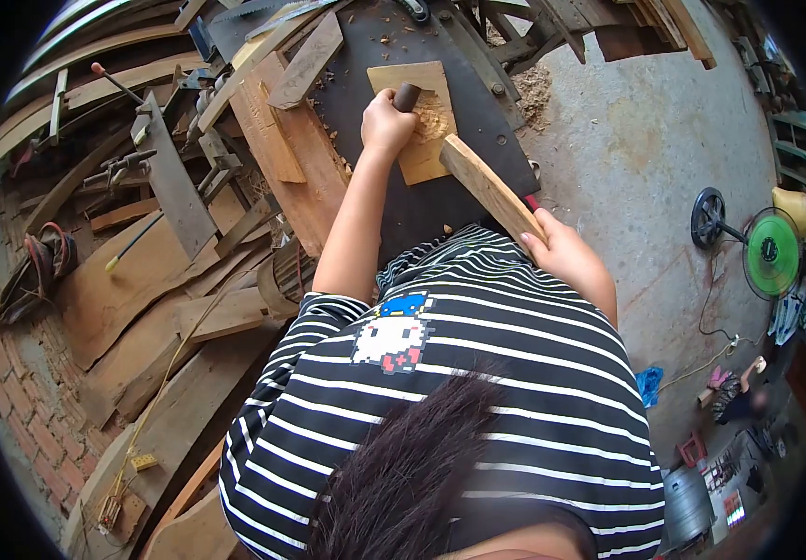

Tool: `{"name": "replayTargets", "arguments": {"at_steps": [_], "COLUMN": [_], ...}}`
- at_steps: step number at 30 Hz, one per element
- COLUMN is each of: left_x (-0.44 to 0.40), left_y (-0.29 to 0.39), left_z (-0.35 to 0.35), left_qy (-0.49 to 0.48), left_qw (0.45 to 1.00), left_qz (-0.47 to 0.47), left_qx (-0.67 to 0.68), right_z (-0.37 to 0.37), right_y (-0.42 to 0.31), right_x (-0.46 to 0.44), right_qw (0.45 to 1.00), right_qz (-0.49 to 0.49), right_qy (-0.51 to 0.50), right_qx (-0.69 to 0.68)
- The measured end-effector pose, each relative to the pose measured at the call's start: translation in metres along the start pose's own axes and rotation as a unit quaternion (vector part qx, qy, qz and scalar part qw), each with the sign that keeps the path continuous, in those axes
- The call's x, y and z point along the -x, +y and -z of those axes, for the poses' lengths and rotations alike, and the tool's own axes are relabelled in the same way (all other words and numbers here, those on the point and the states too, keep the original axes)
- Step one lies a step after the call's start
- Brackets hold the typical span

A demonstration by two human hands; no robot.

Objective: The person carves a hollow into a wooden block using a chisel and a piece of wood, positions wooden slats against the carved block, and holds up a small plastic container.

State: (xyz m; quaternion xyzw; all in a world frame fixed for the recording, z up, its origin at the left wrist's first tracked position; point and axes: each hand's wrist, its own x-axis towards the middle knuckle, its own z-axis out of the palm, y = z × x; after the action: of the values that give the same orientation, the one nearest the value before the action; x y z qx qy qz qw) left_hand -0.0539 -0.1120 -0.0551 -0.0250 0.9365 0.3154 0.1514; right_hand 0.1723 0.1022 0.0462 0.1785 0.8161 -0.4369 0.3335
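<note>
A pale wooden board (426, 171) with a rough, carved-out hollow lies on the dark bench top (492, 177). My left hand (388, 126) is closed round a chisel (407, 97) over the hollow. Only its dark round handle end shows clearly; the blade is hidden by my fist. My right hand (566, 250) grips one end of a thick, flat wooden bat (489, 187). The bat's far end is near the lower right edge of the board, to the right of the chisel. Something small and red shows beside the bat, partly hidden.
Planks (305, 70) lie along the bench's left side, and a handsaw (254, 11) is at the far end. Wood chips are scattered about. A metal clamp or vise (165, 173) and stacked timber fill the left. A green fan (769, 252) stands right; a person (743, 401) is farther off.
</note>
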Motion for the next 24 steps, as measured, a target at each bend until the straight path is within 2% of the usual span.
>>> {"name": "replayTargets", "arguments": {"at_steps": [6, 16, 20, 24], "left_x": [-0.012, 0.001, 0.014, 0.029], "left_y": [-0.005, 0.014, 0.019, 0.002], "left_z": [0.004, 0.006, -0.01, -0.029], "left_qy": [-0.065, -0.068, -0.03, -0.029], "left_qw": [0.998, 0.996, 0.988, 0.98], "left_qz": [0.006, 0.016, -0.017, -0.138], "left_qx": [0.003, -0.056, -0.154, -0.137], "right_z": [0.001, -0.003, -0.003, -0.006], "right_y": [-0.002, -0.005, -0.007, -0.007], "right_x": [0.002, -0.001, -0.001, 0.0], "right_qw": [1.0, 0.999, 0.999, 0.998], "right_qz": [-0.006, -0.03, -0.037, -0.036], "right_qy": [-0.003, -0.006, -0.012, -0.008], "right_qx": [0.002, 0.015, 0.029, 0.05]}}
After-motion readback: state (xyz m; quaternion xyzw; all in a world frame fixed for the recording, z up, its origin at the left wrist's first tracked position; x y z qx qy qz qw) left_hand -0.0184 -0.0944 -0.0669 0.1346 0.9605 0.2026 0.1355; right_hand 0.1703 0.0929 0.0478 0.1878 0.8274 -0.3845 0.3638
